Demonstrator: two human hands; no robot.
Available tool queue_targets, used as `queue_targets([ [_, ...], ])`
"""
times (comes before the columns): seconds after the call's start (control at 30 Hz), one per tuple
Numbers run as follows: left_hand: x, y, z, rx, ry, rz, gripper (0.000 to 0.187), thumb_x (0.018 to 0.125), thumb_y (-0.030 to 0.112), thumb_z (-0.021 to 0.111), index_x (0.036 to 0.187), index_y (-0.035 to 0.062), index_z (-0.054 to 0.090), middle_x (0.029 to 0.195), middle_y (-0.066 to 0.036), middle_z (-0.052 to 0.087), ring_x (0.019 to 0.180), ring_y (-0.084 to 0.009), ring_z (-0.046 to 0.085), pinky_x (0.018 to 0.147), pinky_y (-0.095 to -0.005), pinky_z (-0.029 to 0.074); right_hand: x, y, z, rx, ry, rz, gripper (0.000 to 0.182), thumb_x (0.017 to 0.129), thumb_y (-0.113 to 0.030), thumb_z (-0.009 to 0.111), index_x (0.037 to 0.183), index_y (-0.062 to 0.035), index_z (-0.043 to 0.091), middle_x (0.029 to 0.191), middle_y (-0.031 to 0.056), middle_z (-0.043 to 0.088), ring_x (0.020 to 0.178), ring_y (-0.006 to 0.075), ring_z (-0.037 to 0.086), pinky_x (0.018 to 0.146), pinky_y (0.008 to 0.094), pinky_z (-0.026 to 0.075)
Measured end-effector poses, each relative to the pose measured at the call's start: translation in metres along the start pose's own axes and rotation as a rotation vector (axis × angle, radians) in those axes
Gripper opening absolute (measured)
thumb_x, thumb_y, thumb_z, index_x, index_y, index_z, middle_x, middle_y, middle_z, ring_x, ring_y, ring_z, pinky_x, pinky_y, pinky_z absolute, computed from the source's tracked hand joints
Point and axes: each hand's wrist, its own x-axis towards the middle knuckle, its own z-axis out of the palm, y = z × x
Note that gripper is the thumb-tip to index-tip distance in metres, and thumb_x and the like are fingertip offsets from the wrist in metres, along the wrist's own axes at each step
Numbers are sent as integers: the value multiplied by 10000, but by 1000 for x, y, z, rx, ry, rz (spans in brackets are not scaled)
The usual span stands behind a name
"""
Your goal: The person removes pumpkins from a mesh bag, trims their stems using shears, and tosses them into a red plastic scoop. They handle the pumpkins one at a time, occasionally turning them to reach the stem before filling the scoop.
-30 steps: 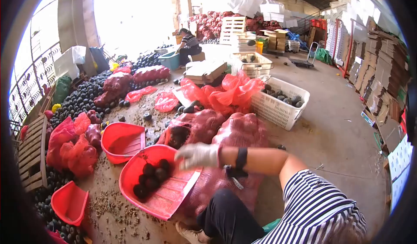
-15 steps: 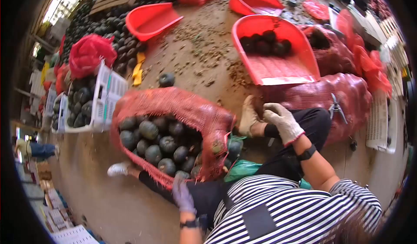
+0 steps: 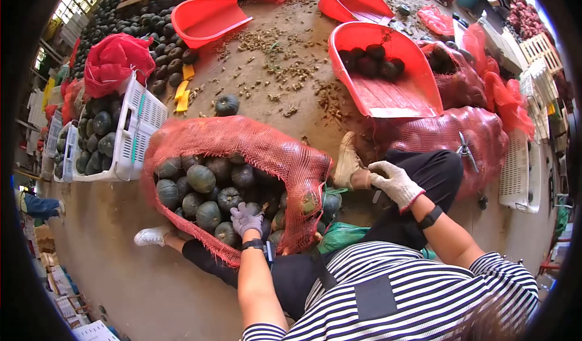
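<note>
My left hand (image 3: 247,219), in a pale purple work glove, reaches into the mouth of a red mesh sack (image 3: 242,133). Its fingers are spread over the dark green squashes (image 3: 208,216) packed inside. My right hand (image 3: 395,184), in a white knit glove, is closed near my bent leg and shoe. A small pale, flat piece shows just below its fingers; I cannot tell what this hand holds. The sack lies on its side between my legs, its opening facing me, with a green bag (image 3: 341,238) beside it.
A red scoop (image 3: 397,95) with dark squashes rests on another filled mesh sack (image 3: 436,131), where pliers-like shears (image 3: 466,150) lie. More red scoops (image 3: 209,19) stand farther off. A white crate (image 3: 142,122) of squashes is at left; one squash (image 3: 227,105) sits beyond the sack.
My left hand has moved from the sack's near edge up over the squashes inside. My right hand stays by my leg. The view has shifted slightly.
</note>
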Motion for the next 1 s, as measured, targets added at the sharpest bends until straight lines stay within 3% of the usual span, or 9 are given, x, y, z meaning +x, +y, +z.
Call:
queue_targets([
  [0.07, 16, -21, 16, -599, -163, -127, 654, 696, 394, 859, 1211, 99, 583, 1132, -163, 613, 1068, -295, 626, 910, -393, 523, 0, 3, -2, 8, 63, -166, 330, 938, -182, 678, 1223, -19, 640, 1084, 84, 685, 950, 131, 636, 837, 279, 525],
  [0.17, -36, -28, 11, -1409, -18, 248, 562, 760, 319, 815, 1215, 88, 580, 1193, -113, 621, 1107, -230, 599, 925, -386, 520, -12, -19, -36, 5, 179, -352, 243, 955, -123, 649, 1175, -20, 651, 995, 31, 640, 908, 104, 597, 836, 260, 501],
  [0.3, -56, -24, -4, -2324, -472, -173, 567, 824, 241, 777, 1321, 184, 511, 1330, -84, 550, 1194, -251, 569, 1006, -408, 504, -14, -13, -133, 299, 511, -682, 278, 954, -191, 660, 1168, -16, 633, 934, -2, 607, 846, 95, 559, 765, 256, 462],
  [0.33, -63, -16, -19, -2413, -543, -176, 565, 824, 254, 771, 1321, 181, 512, 1329, -85, 551, 1194, -253, 569, 1007, -409, 503, -6, 0, -163, 341, 753, -450, 314, 945, -226, 675, 1182, -28, 621, 950, -1, 598, 833, 99, 540, 752, 263, 461],
  [0.43, -74, 30, -57, -2411, -690, -93, 563, 827, 294, 752, 1322, 172, 514, 1327, -89, 554, 1193, -259, 569, 1010, -414, 500, -19, 12, -236, -226, 965, -51, 329, 973, -265, 606, 1214, -41, 603, 1027, 38, 596, 897, 141, 555, 840, 313, 470],
  [0.5, -80, 72, -82, -2295, -724, -38, 564, 829, 320, 740, 1323, 166, 516, 1325, -92, 556, 1192, -263, 569, 1013, -417, 499, -37, 48, -262, -730, 791, 315, 665, 921, -493, 556, 1429, -80, 442, 1366, 161, 413, 1274, 283, 378, 1080, 417, 332],
  [0.6, -85, 124, -109, -2094, -723, 36, 570, 831, 360, 721, 1323, 157, 518, 1323, -96, 559, 1191, -269, 570, 1016, -422, 497, -29, 81, -244, -540, 647, 684, 1164, 668, -759, 691, 1561, -159, 247, 1542, 202, 326, 1459, 396, 280, 1165, 575, 252],
  [0.8, -105, 224, -140, -1809, -824, 224, 596, 836, 440, 684, 1325, 139, 522, 1318, -104, 565, 1189, -281, 570, 1023, -432, 492, -42, 86, -240, -680, 729, 619, 904, 733, -634, 716, 1444, -187, 382, 1429, 157, 466, 1352, 359, 447, 1075, 594, 378],
  [1.0, -127, 299, -166, -1646, -908, 355, 639, 841, 519, 647, 1326, 121, 526, 1313, -112, 572, 1187, -293, 571, 1030, -441, 487, -31, 87, -256, -230, 734, 644, 662, 848, -485, 663, 1360, -111, 477, 1345, 189, 569, 1285, 373, 541, 1049, 519, 435],
])
